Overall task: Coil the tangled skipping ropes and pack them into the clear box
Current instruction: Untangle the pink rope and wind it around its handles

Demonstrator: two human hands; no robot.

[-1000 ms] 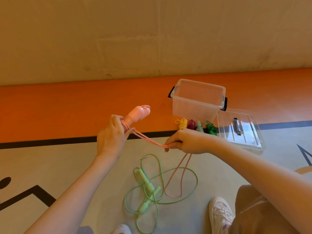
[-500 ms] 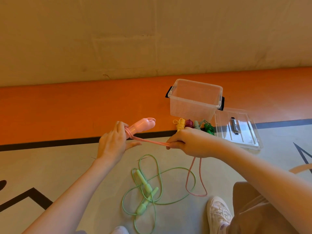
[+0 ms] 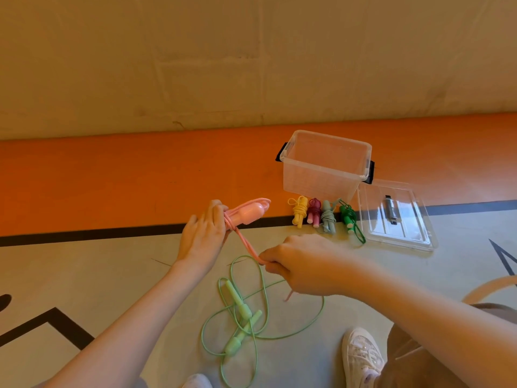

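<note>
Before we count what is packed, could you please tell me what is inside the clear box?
The clear box looks empty: only floor shows through its walls. Four coiled ropes lie outside, in front of it, and its lid lies beside it. Nothing inside appears covered.

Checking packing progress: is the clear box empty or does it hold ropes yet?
Empty. The clear box shows only bare walls, its lid lies beside it, and four coiled ropes sit on the floor in front.

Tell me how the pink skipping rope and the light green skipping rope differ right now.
The pink skipping rope is held up in both hands, its cord pulled taut; the light green skipping rope lies untouched on the floor. The pink is partly wound round its handles; the green sprawls in loose loops. Neither is in the clear box.
</note>
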